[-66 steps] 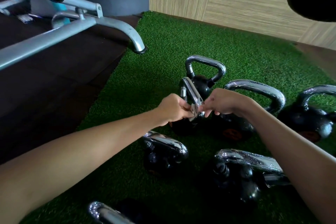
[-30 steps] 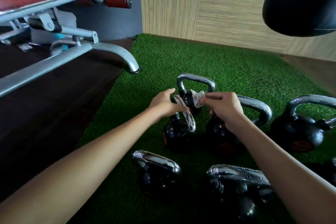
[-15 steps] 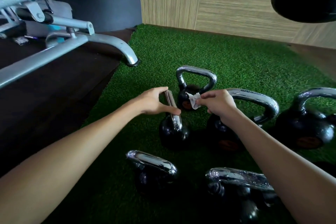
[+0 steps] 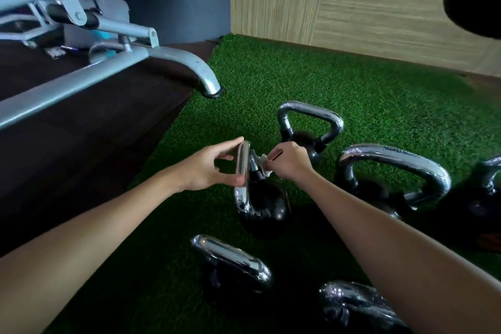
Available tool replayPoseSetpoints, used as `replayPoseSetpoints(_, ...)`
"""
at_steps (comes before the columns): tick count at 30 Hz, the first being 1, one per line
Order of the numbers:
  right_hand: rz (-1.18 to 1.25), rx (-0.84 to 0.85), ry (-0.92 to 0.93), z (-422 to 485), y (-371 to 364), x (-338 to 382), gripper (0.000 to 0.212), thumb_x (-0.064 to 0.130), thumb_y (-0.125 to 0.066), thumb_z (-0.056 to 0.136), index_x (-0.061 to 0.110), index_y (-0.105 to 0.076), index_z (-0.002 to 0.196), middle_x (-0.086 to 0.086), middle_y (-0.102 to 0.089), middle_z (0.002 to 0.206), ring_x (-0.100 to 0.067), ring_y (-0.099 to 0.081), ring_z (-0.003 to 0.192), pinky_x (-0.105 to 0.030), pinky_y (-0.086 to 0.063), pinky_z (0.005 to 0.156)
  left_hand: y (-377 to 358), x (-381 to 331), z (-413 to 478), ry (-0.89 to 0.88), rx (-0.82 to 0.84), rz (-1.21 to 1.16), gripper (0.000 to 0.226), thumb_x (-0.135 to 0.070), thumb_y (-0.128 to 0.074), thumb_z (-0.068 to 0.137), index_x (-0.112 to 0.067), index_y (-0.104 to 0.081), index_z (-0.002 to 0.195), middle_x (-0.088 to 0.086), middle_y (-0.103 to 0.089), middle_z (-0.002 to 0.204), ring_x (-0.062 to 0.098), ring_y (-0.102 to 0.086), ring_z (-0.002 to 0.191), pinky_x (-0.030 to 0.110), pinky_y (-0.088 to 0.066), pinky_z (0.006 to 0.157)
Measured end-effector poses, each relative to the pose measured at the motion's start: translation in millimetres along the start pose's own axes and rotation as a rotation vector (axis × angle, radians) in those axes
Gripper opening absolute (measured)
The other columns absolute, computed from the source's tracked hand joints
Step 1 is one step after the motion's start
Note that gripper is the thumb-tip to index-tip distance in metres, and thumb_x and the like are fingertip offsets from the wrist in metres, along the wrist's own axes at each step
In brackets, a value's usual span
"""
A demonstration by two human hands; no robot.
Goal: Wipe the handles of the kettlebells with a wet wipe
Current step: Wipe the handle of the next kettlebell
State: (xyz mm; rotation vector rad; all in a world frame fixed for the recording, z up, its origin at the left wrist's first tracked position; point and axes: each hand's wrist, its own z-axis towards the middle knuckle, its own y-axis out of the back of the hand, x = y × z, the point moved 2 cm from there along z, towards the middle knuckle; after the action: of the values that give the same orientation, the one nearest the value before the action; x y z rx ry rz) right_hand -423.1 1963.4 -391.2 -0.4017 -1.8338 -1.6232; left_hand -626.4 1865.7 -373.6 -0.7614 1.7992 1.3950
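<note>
The wipe [image 4: 263,165], a small crumpled white wad, is pinched in the right hand [image 4: 290,163], whose fingers curl tight round it. It seems to touch the inner side of the handle [image 4: 242,164], though the fingers hide most of it. That chrome handle, seen edge-on, belongs to a black kettlebell [image 4: 267,210] on the turf [image 4: 339,84], in the middle of the group. The left hand [image 4: 210,169] holds the handle's top bar, forefinger at its far end and thumb at its near end, the other fingers bent behind.

Just behind the right hand stands the back kettlebell [image 4: 311,114]. To the right is the big kettlebell [image 4: 393,160], and nearer the camera the front kettlebell [image 4: 233,259]. Left of the turf lies a dark floor [image 4: 81,149] bearing a grey bench frame [image 4: 108,70], one foot at the turf's edge. A wood-grain wall [image 4: 352,8] runs behind.
</note>
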Motion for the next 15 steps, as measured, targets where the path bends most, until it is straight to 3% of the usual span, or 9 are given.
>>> replayPoseSetpoints(3, 0.022, 0.061, 0.035, 1.5, -6.1, 2.4, 0.025, 0.041, -0.078, 0.086, 0.017, -0.082, 0.094, 0.003, -0.077, 0.085, -0.004, -0.062, 0.067, -0.015, -0.043, 0.056, 1.6, 1.4, 1.0, -0.014, -0.004, 0.026, 0.106, -0.047, -0.082, 0.074, -0.038, -0.022, 0.161, -0.019, -0.032, 0.161, 0.0, -0.038, 0.141, 0.019, -0.04, 0.096)
replayPoseSetpoints(7, 0.073, 0.132, 0.013, 0.5, -6.7, -0.6, 0.024, 0.039, -0.081, 0.084, 0.018, -0.082, 0.097, 0.001, -0.079, 0.087, 0.0, -0.06, 0.065, -0.012, -0.042, 0.057, 4.4, 4.3, -2.4, -0.016, -0.003, 0.009, 0.109, -0.049, -0.081, 0.071, -0.037, -0.02, 0.161, -0.019, -0.029, 0.162, 0.002, -0.038, 0.141, 0.025, -0.041, 0.101)
replayPoseSetpoints(9, 0.116, 0.103, 0.013, 0.5, -8.5, 3.9, 0.023, 0.04, -0.079, 0.086, 0.018, -0.083, 0.093, 0.001, -0.079, 0.084, -0.004, -0.065, 0.067, -0.013, -0.044, 0.057, 4.6, 6.6, -4.8, -0.013, 0.006, -0.006, 0.111, -0.05, -0.08, 0.069, -0.037, -0.02, 0.161, -0.018, -0.029, 0.163, 0.003, -0.038, 0.142, 0.03, -0.039, 0.105)
replayPoseSetpoints(12, 0.209, 0.013, 0.051, 1.0, -10.7, 22.7, 0.022, 0.04, -0.076, 0.088, 0.019, -0.083, 0.091, 0.001, -0.078, 0.081, 0.006, -0.055, 0.049, -0.009, -0.037, 0.044, 4.7, 10.5, -6.3, -0.01, -0.006, -0.018, 0.109, -0.046, -0.082, 0.069, -0.038, -0.022, 0.16, -0.017, -0.037, 0.158, 0.001, -0.041, 0.138, 0.031, -0.039, 0.106)
replayPoseSetpoints(15, 0.259, -0.02, 0.085, -0.4, -8.4, 37.8, 0.012, 0.032, -0.08, 0.086, 0.022, -0.083, 0.094, 0.007, -0.078, 0.08, 0.004, -0.058, 0.057, -0.008, -0.039, 0.043, 7.2, 14.6, -6.9, -0.004, -0.025, -0.006, 0.11, -0.047, -0.083, 0.067, -0.037, -0.025, 0.16, -0.017, -0.044, 0.151, -0.003, -0.044, 0.132, 0.032, -0.042, 0.105)
